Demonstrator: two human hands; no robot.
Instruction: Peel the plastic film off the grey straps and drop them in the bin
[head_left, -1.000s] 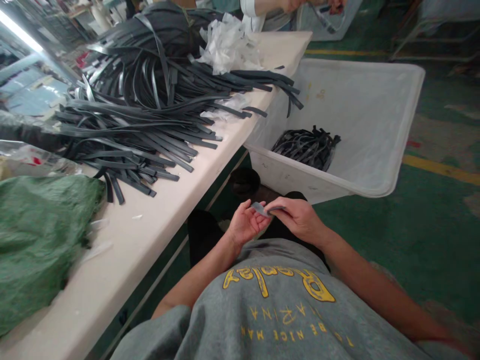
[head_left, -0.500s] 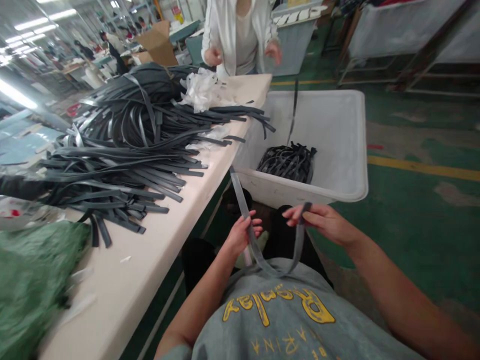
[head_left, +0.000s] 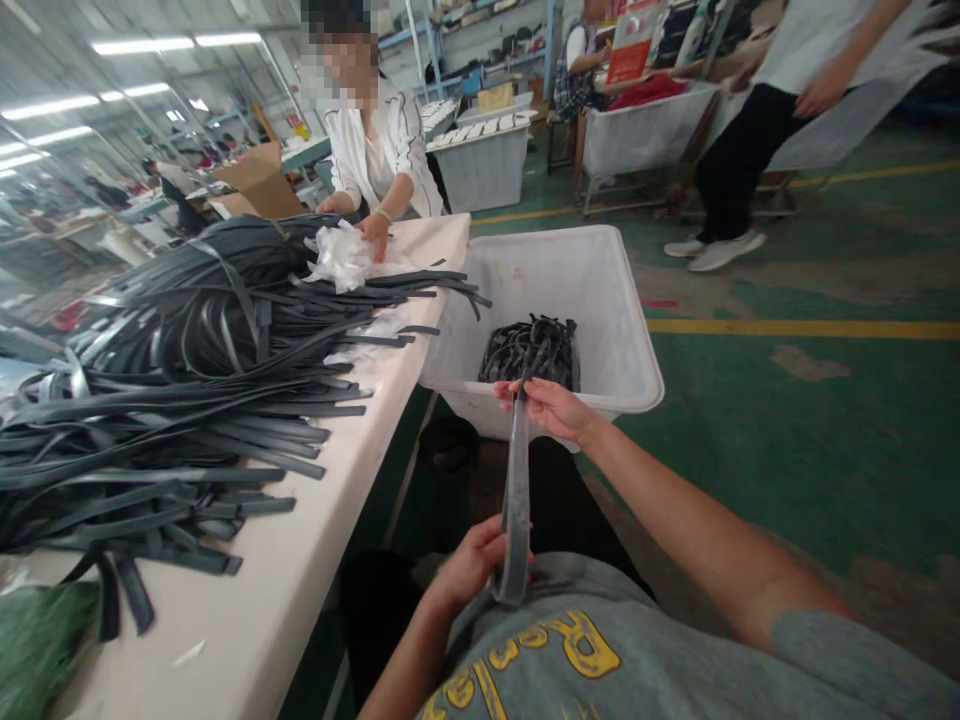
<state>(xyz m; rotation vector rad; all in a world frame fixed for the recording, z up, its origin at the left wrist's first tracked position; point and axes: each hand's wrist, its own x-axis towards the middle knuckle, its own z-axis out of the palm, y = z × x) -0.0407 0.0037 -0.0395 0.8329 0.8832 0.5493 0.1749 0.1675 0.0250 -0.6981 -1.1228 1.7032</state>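
A dark grey flat strap (head_left: pixel 517 470) runs between my two hands above my lap. My right hand (head_left: pixel 551 405) pinches its far end close to the near rim of the white bin. Nearer my body, my left hand (head_left: pixel 476 565) is closed round the strap where it loops back. Inside the white plastic bin (head_left: pixel 637 375) lies a heap of dark straps (head_left: pixel 536 350). A large pile of long dark straps (head_left: pixel 247 360) covers much of the table at the left, their cut ends pointing toward me and the bin.
The pale table (head_left: pixel 277 580) runs along my left, its edge beside the bin. White plastic scraps (head_left: pixel 341 255) and a green bag (head_left: pixel 45 640) lie on it. A person in a white jacket (head_left: pixel 382 150) stands at its far end. Another person (head_left: pixel 780 110) stands at the right.
My right hand has moved left and forward to the bin rim, and my left hand has drawn nearer my body. The strap is now pulled lengthwise. The co-worker's hand has reached the white plastic.
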